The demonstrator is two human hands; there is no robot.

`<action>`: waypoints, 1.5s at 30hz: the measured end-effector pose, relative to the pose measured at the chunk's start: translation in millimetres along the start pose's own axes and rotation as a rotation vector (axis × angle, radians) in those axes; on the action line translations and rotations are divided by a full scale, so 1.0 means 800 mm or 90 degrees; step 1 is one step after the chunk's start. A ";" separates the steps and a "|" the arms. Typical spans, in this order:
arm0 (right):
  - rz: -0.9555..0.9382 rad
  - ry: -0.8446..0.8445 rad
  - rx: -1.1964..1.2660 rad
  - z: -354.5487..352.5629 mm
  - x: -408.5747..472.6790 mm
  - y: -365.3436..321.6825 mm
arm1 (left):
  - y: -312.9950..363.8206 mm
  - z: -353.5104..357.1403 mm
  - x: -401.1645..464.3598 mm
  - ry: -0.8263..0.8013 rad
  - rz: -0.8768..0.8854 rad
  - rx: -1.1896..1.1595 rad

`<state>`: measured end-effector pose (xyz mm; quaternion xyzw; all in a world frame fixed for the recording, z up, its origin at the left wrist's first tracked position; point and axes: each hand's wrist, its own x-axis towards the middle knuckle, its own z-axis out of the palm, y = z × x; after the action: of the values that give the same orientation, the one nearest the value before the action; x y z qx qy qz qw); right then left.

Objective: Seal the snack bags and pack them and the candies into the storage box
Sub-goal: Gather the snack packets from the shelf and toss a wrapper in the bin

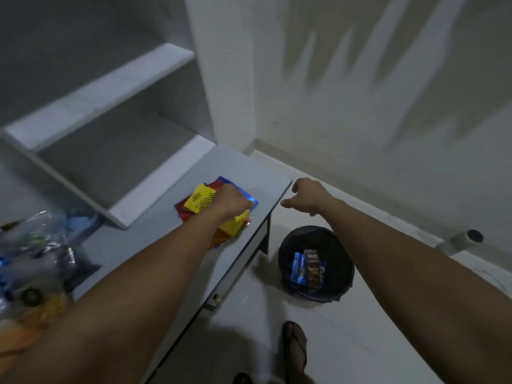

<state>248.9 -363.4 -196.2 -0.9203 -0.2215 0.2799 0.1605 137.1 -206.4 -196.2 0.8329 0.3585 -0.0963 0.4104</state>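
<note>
blurred clear bag (pixel 36 253) — left edge

Yellow, red and blue snack bags (pixel 199 200), piled flat near desk edge

Yellow packet (pixel 200 201): dark print ran across its face, too blurred to read.
Brown box (pixel 312 270) in the bin (pixel 343 261): a short pale word stood near its top and again lower down; the letters could not be made out.
Blue wrapper (pixel 297 268) in the bin: pale marks showed beside the box, not legible.
Red packet (pixel 183 212): no print could be read.
Blue packet (pixel 230 182): no print could be read.
Clear bags (pixel 36 245) on the desk (pixel 243 167): colours and shapes only, smeared by blur, no words readable.
Overall: no text, brand or number was legible anywhere.
</note>
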 end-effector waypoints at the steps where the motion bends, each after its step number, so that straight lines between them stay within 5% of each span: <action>1: -0.020 -0.003 -0.009 0.005 -0.002 -0.017 | -0.012 -0.012 -0.006 0.021 -0.005 -0.002; 13: -0.171 -0.028 -0.131 0.101 0.025 -0.120 | -0.139 -0.046 -0.019 0.165 -0.204 -0.132; 21: -0.184 -0.047 -0.157 0.154 0.062 -0.127 | -0.185 -0.016 0.025 0.247 -0.324 -0.492; 28: -0.198 -0.049 -0.088 0.168 0.066 -0.120 | -0.177 -0.016 0.031 0.213 -0.364 -0.690; 45: -0.190 -0.049 0.078 0.133 0.076 -0.096 | -0.150 -0.010 0.057 0.274 -0.309 -0.569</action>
<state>207.4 -249.5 -274.7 -0.8543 -0.3442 0.3008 0.2473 88.1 -128.4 -285.3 0.4717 0.6222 0.1461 0.6074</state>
